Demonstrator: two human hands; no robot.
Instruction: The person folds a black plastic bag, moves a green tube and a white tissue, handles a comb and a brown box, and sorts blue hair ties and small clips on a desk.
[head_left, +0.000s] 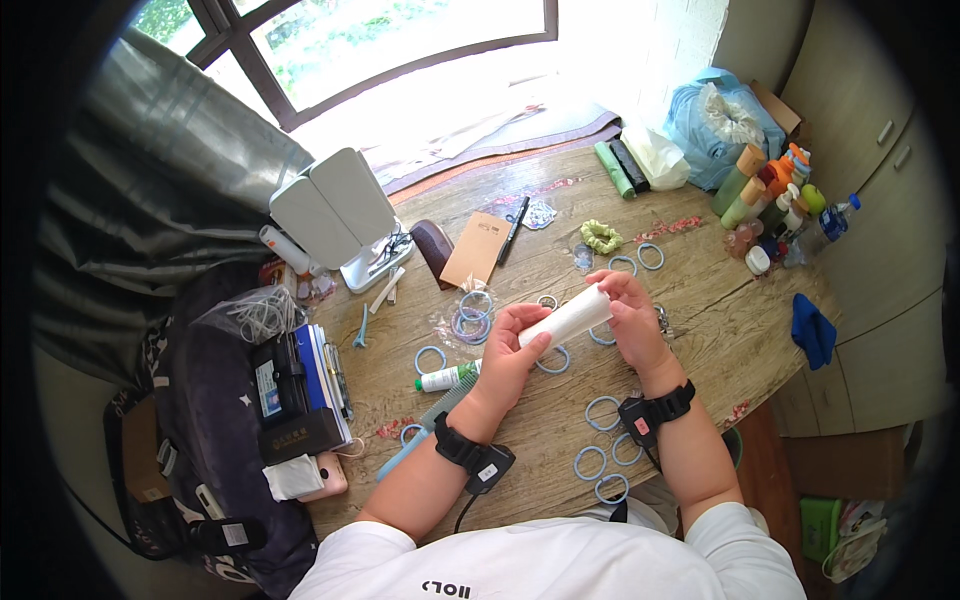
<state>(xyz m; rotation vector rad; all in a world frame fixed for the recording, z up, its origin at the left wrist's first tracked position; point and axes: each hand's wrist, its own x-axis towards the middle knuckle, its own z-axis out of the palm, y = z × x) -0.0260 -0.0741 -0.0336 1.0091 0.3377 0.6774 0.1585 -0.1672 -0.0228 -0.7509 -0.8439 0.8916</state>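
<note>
Above the middle of the wooden table (560,430) I hold a white roll (568,318), smooth and tilted up toward the right. My left hand (515,352) closes round its lower left end, thumb along the near side. My right hand (632,315) grips the upper right end. Beneath my hands lie light blue hair ties (552,358), partly hidden by them. Close to my left hand are a green and white tube (447,379) and a pale blue-green comb (440,412). More blue hair ties (590,462) lie near my right forearm.
A folding mirror (335,205), a tan notebook (476,250) and a black pen (514,230) stand or lie at the back left. Further right are a green scrunchie (601,236), a green roll (614,168), several bottles (745,195) and a blue cloth (812,330).
</note>
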